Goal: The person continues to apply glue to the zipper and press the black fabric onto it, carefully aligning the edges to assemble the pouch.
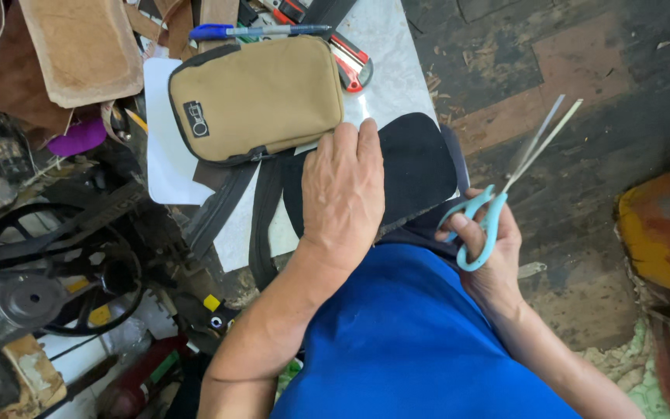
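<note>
**One hand flat on black cloth, the other holding scissors**

Head view: taking the tan pouch (256,99) as landmark, a black cloth piece (416,167) lies just below and to its right on the pale table (385,54). The left hand (343,190) lies on it palm down, fingers together and pressed flat, pinching nothing; its fingertips reach the pouch's lower right corner. The hand covers the cloth's left part, and the near edge is hidden by a blue garment (416,341).

Well right of the pouch, off the table's edge, the right hand (490,248) holds one pair of scissors (505,186) by their teal handles, fingers curled through the loops. The blades point up and right, a little apart, perhaps; they are thin against the dark floor.

Above the pouch lies one blue pen (257,31); at its upper right sits a red tool (353,62), partly tucked under it. Left of the pouch are tan leather pieces (83,46), cut off by the frame, too overlapped to count.
</note>
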